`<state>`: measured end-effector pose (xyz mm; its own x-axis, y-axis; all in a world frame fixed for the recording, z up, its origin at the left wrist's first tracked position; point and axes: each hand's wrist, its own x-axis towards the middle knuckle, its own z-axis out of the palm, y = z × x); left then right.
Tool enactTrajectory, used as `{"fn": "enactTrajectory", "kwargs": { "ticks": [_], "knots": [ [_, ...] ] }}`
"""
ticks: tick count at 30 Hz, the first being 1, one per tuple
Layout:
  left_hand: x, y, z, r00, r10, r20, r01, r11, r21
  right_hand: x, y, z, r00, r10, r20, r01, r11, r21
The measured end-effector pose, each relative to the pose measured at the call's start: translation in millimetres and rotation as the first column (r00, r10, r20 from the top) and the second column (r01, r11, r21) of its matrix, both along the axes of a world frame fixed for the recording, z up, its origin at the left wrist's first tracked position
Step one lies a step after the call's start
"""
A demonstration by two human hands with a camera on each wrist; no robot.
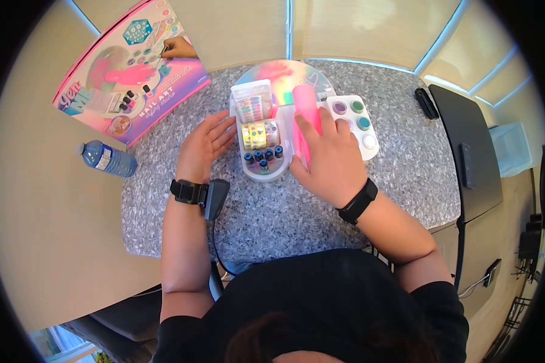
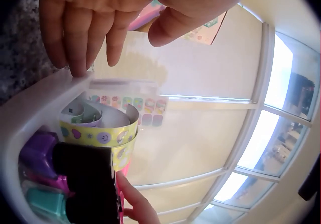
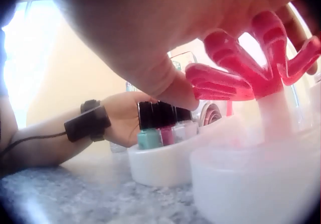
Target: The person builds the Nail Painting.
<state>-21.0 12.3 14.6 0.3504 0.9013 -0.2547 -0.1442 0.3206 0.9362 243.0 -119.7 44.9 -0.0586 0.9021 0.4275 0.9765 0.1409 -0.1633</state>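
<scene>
A white tray (image 1: 266, 176) holds nail polish bottles (image 1: 264, 155), patterned tape rolls (image 1: 254, 136) and a sticker sheet (image 1: 254, 109). Beside its left rim is my left hand (image 1: 207, 142), palm up with fingers extended; in the left wrist view the fingertips of this hand (image 2: 100, 18) meet the rim. My right hand (image 1: 333, 154) lies over a pink hand-shaped piece (image 1: 306, 103), thumb on one side and fingers on the other. The right wrist view shows the pink fingers of the piece (image 3: 266, 53) spread under my right hand (image 3: 145, 28). Its far fingers are partly hidden.
A palette (image 1: 371, 152) with several small pots is right of the pink piece. An iridescent rounded panel (image 1: 284, 72) stands behind. At the left are a printed box (image 1: 133, 72) and a water bottle (image 1: 108, 158); a black case (image 1: 426, 103) lies at the back right.
</scene>
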Motion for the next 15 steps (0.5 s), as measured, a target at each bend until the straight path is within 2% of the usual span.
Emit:
{"fn": "enactTrajectory", "kwargs": {
  "ticks": [4, 7, 9, 10, 11, 12, 14, 15],
  "knots": [
    [-2.0, 2.1, 0.5, 1.0, -0.002, -0.021, 0.002, 1.0, -0.004, 1.4, -2.0, -0.5, 1.0, 0.0, 0.02, 0.0, 1.0, 0.007],
    [-14.2, 16.8, 3.2, 0.998, -0.006, 0.06, 0.005, 1.0, 0.026, 14.1, -2.1, 13.1, 1.0, 0.012, 0.004, -0.012, 1.0, -0.026],
    [-19.4, 25.6, 2.5, 0.998, 0.049, 0.03, -0.051, 0.997, 0.061, 44.7, 9.0, 19.5, 0.978, 0.191, -0.082, -0.184, 0.979, 0.084],
    [-21.1, 31.2, 0.9, 0.998, 0.048, 0.027, -0.05, 0.997, 0.063, 61.4, 20.7, 29.3, 0.92, 0.195, -0.341, -0.227, 0.972, -0.057],
    [-22.4, 38.3, -1.0, 0.999, 0.039, 0.009, -0.04, 0.998, 0.052, 82.7, 34.4, 30.4, 0.776, 0.135, -0.616, -0.258, 0.96, -0.113],
    [-23.3, 45.8, -2.6, 0.999, 0.031, -0.011, -0.031, 0.999, 0.041, 105.6, 48.3, 30.5, 0.559, 0.045, -0.828, -0.305, 0.94, -0.154],
    [-24.3, 65.6, -8.6, 0.999, 0.015, -0.04, -0.015, 1.0, 0.007, 146.9, 78.1, 16.0, 0.465, -0.021, -0.885, -0.147, 0.984, -0.101],
    [-23.8, 74.0, -11.3, 0.998, -0.004, -0.064, 0.001, 0.999, -0.036, 161.7, 89.9, 11.6, 0.46, -0.014, -0.888, -0.148, 0.985, -0.092]
  ]
}}
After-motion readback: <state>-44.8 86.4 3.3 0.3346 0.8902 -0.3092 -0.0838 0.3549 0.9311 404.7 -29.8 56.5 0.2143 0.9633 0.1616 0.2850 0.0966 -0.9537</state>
